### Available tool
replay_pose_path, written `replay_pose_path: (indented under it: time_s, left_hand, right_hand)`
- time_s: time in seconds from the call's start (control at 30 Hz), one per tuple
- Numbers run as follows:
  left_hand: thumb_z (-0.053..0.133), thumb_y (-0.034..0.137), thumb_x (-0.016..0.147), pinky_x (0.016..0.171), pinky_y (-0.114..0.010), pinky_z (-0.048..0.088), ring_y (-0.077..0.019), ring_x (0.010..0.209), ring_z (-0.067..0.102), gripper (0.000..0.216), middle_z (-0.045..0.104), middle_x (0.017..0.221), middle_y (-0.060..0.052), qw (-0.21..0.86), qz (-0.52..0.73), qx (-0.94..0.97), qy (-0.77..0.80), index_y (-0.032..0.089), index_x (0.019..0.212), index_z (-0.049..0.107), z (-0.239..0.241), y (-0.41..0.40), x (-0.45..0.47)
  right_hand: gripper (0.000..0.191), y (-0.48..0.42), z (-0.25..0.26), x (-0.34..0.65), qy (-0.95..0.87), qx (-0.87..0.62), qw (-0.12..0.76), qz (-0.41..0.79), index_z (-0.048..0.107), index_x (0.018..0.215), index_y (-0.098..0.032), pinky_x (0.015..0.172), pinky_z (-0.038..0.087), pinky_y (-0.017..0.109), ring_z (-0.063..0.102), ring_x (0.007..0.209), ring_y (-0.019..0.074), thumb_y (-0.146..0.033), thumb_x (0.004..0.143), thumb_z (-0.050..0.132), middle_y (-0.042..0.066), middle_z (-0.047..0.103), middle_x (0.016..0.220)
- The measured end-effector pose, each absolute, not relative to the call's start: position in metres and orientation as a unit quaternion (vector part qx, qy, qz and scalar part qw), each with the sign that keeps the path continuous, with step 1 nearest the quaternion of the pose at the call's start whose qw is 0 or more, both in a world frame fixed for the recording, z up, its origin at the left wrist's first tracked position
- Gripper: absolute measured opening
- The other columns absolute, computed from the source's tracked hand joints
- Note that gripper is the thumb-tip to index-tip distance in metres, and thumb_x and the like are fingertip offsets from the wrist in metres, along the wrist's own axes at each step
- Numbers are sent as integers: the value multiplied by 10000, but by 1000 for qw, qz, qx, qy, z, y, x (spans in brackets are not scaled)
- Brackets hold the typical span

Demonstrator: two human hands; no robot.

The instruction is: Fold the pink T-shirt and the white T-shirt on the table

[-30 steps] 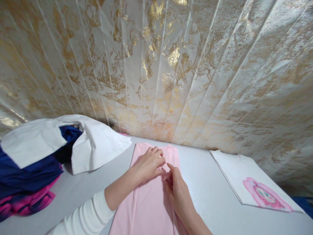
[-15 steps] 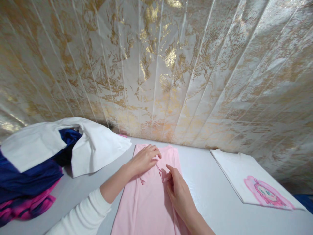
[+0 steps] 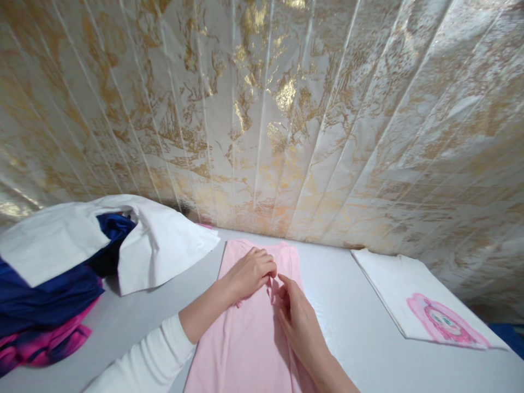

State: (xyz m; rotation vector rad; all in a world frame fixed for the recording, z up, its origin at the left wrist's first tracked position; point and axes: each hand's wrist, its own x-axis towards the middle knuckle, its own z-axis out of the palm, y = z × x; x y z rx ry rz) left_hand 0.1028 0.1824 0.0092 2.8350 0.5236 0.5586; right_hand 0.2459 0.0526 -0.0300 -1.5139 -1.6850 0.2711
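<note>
A pale pink garment (image 3: 249, 338) lies lengthwise in front of me, narrower at its far end and wider toward me. A thin pink ribbon (image 3: 271, 289) rises from its upper part. My left hand (image 3: 252, 273) reaches over the garment, fingers bent and closed at the ribbon's upper end. Close by on the right, my right hand (image 3: 298, 319) is curled with thumb and forefinger pinching at the ribbon's lower part. A small pink ribbon end (image 3: 238, 303) shows beneath my left wrist.
On the left is a heap with a white garment (image 3: 164, 256) over dark blue cloth (image 3: 45, 300) and pink-and-navy cloth (image 3: 49, 346). A folded white shirt (image 3: 397, 289) with a pink cartoon print lies right. Behind the white table (image 3: 360, 349) rises a gold-patterned sheet (image 3: 262, 136).
My left hand has moved right and slightly toward me, and its fingers have closed at the ribbon near my right hand. The right hand has barely moved.
</note>
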Motion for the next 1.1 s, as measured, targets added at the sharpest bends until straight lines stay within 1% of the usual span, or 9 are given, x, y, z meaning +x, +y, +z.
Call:
replay_pose_path:
  time_s: [0.17, 0.27, 0.37, 0.5, 0.63, 0.7, 0.8, 0.9, 1.1]
  left_hand:
    - [580, 66, 871, 907, -337, 306, -179, 922, 505, 141, 618, 884, -2, 85, 190, 961, 183, 191, 812, 605, 12, 185, 101]
    - [559, 43, 866, 909, -348, 309, -187, 936, 510, 173, 623, 886, -8, 85, 193, 958, 196, 188, 792, 616, 9, 184, 101]
    - [541, 20, 840, 896, -345, 330, -189, 923, 528, 200, 636, 870, -4, 95, 199, 950, 219, 188, 770, 622, 5, 182, 102]
    - [499, 41, 851, 920, -342, 355, -182, 918, 566, 228, 655, 864, 10, 116, 210, 938, 250, 203, 761, 631, 4, 183, 102]
    - [426, 43, 882, 951, -343, 379, -193, 1055, 561, 289, 639, 1091, -31, 122, 224, 925, 281, 205, 995, 638, 10, 176, 104]
    - [406, 54, 903, 971, -340, 381, -189, 1095, 558, 324, 626, 1168, -44, 122, 223, 924, 284, 196, 1107, 614, 12, 166, 108]
    - [430, 157, 946, 1041, -363, 344, -210, 1232, 496, 343, 558, 1338, -91, 117, 200, 933, 274, 150, 1271, 540, 9, 144, 119]
    - [448, 353, 971, 1123, -420, 249, -257, 1392, 315, 511, 369, 1498, -153, 117, 133, 949, 259, 78, 1400, 422, -1, 124, 127]
    - [361, 485, 991, 1169, -453, 151, -267, 1447, 161, 658, 180, 1549, -146, 87, 71, 954, 277, 53, 1481, 283, -12, 107, 129]
  right_hand:
    - [495, 51, -32, 249, -670, -617, 399, 109, 475, 1264, -178, 748, 514, 297, 618, 814, 173, -73, 783, 432, 40, 635, 924]
    - [340, 52, -25, 247, -671, -621, 384, 127, 605, 987, -190, 731, 489, 296, 599, 798, 178, -48, 741, 418, 33, 613, 855]
    - [280, 52, -17, 244, -669, -618, 382, 158, 629, 809, -201, 736, 465, 295, 588, 800, 183, -54, 757, 395, 34, 589, 816]
    - [318, 52, -14, 248, -646, -607, 415, 205, 656, 823, -205, 721, 449, 277, 589, 782, 171, -78, 792, 367, 30, 590, 815]
    - [314, 65, -17, 271, -618, -594, 490, 161, 651, 930, -210, 802, 452, 298, 598, 894, 184, -113, 810, 378, 42, 632, 910]
    - [335, 80, -20, 288, -620, -598, 493, 126, 649, 1003, -216, 874, 442, 332, 596, 983, 198, -127, 808, 391, 55, 660, 1002]
    - [399, 107, -27, 307, -668, -602, 426, 97, 643, 1109, -224, 936, 424, 371, 595, 1090, 205, -127, 821, 384, 67, 676, 1150]
    - [395, 130, -34, 314, -716, -608, 338, 60, 636, 1185, -221, 987, 402, 398, 548, 1217, 215, -173, 896, 370, 87, 617, 1301]
    - [399, 146, -42, 312, -726, -642, 245, -19, 579, 1283, -199, 1009, 398, 411, 477, 1302, 218, -229, 968, 335, 106, 505, 1418]
